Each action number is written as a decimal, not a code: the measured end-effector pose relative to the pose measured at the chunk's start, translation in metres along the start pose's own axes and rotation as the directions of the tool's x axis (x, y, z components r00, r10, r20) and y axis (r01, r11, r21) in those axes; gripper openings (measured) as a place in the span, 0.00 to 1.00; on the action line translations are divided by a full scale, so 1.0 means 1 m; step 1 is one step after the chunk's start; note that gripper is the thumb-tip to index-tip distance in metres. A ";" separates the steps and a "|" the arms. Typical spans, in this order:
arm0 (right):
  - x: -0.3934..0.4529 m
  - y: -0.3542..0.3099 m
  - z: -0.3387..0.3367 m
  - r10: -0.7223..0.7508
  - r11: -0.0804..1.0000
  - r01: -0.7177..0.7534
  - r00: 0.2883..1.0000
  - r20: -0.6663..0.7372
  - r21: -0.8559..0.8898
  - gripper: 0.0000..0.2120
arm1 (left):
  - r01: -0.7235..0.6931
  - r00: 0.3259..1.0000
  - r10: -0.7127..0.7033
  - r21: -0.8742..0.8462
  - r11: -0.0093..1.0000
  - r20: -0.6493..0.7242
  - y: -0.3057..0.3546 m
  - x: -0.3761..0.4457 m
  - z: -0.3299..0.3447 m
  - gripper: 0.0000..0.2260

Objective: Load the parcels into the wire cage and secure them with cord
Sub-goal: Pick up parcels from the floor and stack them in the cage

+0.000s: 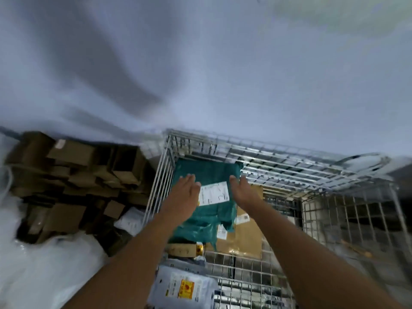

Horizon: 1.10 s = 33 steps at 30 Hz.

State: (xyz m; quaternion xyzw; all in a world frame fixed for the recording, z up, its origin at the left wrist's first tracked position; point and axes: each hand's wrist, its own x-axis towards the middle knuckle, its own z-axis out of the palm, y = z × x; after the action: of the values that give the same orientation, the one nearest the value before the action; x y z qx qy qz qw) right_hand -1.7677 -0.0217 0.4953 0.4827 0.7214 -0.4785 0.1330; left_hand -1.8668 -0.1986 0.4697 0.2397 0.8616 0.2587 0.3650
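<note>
A: Both your hands are down in the cage (276,161), left hand (186,190) and right hand (242,190) flat, fingers spread, gripping nothing.

B: And the teal parcel (207,210) lies under them at the cage's far left corner, atop a brown box (245,237).

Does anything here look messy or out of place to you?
The green parcel in the wire cage lies crumpled and skewed over a brown box. Left of the cage, cardboard boxes sit in a jumbled heap. Nothing looks spilled or torn.
</note>
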 end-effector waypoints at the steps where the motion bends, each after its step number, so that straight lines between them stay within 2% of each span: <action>1: -0.009 -0.024 -0.017 -0.047 0.996 0.046 0.999 -0.021 -0.071 0.33 | -0.033 0.999 0.034 0.027 0.999 -0.028 0.014 -0.006 -0.024 0.29; 3: -0.033 -0.086 -0.054 -0.186 0.967 0.172 0.981 -0.056 -0.190 0.33 | -0.074 0.989 0.082 0.069 0.995 -0.123 0.048 -0.028 -0.087 0.30; 6: -0.076 -0.181 -0.094 -0.407 0.870 0.364 0.911 -0.068 -0.331 0.34 | -0.067 0.959 0.103 0.140 0.988 -0.266 0.091 -0.070 -0.186 0.28; 9: -0.134 -0.262 -0.107 -0.584 0.745 0.543 0.812 0.015 -0.387 0.36 | 0.013 0.915 0.076 0.217 0.976 -0.396 0.117 -0.135 -0.278 0.24; 12: -0.198 -0.326 -0.100 -0.693 0.623 0.662 0.714 0.097 -0.417 0.37 | 0.102 0.830 -0.008 0.138 0.985 -0.557 0.129 -0.216 -0.352 0.27; 16: -0.288 -0.384 -0.079 -0.834 0.406 0.795 0.524 0.172 -0.450 0.32 | 0.202 0.693 -0.076 0.093 0.975 -0.717 0.113 -0.339 -0.409 0.28; 21: -0.383 -0.410 -0.019 -0.838 0.221 0.882 0.390 0.381 -0.417 0.35 | 0.406 0.497 -0.292 -0.078 0.911 -0.818 0.034 -0.514 -0.404 0.29; 25: -0.461 -0.394 0.082 -0.781 0.105 0.944 0.272 0.562 -0.312 0.35 | 0.513 0.294 -0.462 -0.270 0.815 -0.837 -0.043 -0.648 -0.355 0.28; 27: -0.501 -0.375 0.137 -0.732 0.055 0.963 0.219 0.645 -0.263 0.35 | 0.528 0.218 -0.526 -0.354 0.772 -0.822 -0.080 -0.701 -0.329 0.28; 29: -0.540 -0.349 0.193 -0.665 0.025 0.979 0.166 0.728 -0.201 0.35 | 0.537 0.157 -0.578 -0.422 0.731 -0.801 -0.117 -0.748 -0.303 0.28; 33: -0.603 -0.304 0.296 -0.557 0.028 0.991 0.123 0.821 -0.129 0.34 | 0.553 0.066 -0.668 -0.530 0.643 -0.741 -0.192 -0.820 -0.260 0.28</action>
State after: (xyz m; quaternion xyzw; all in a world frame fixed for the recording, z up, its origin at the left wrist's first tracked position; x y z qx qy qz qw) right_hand -1.7973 -0.6301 0.9104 -0.3024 0.8936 -0.2693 0.1937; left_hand -1.5984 -0.9068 0.9205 -0.3457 0.9110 0.2110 -0.0778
